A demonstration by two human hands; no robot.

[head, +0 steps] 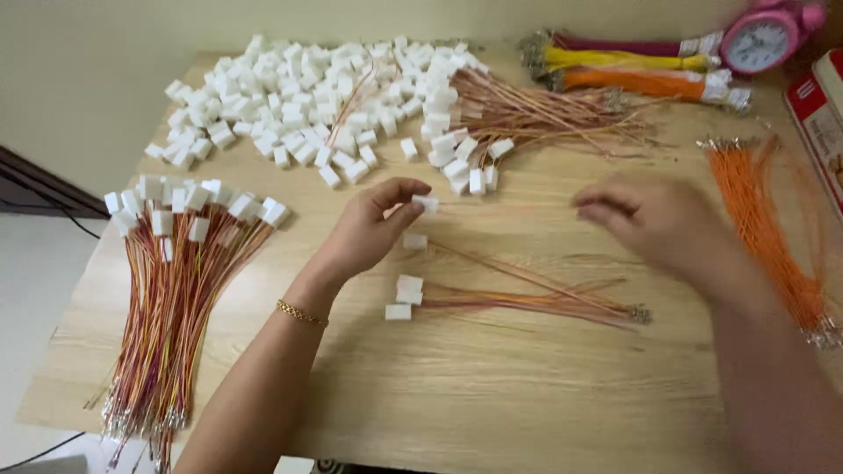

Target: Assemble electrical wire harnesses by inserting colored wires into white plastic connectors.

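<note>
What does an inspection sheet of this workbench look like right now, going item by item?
Surface: wooden table, pale, bare at the near edge.
Job's things: white connector with thin wires, pinched in left hand fingers; a few finished leads below.
Clutter: loose white housings pile; finished bundle at left; orange wires at right; tied wire bundles; pink alarm clock.
Grippers: right hand blurred, fingers curled; any grip cannot be told.
Cables: dark cord off the left edge.
Surroundings: plain wall.
</note>
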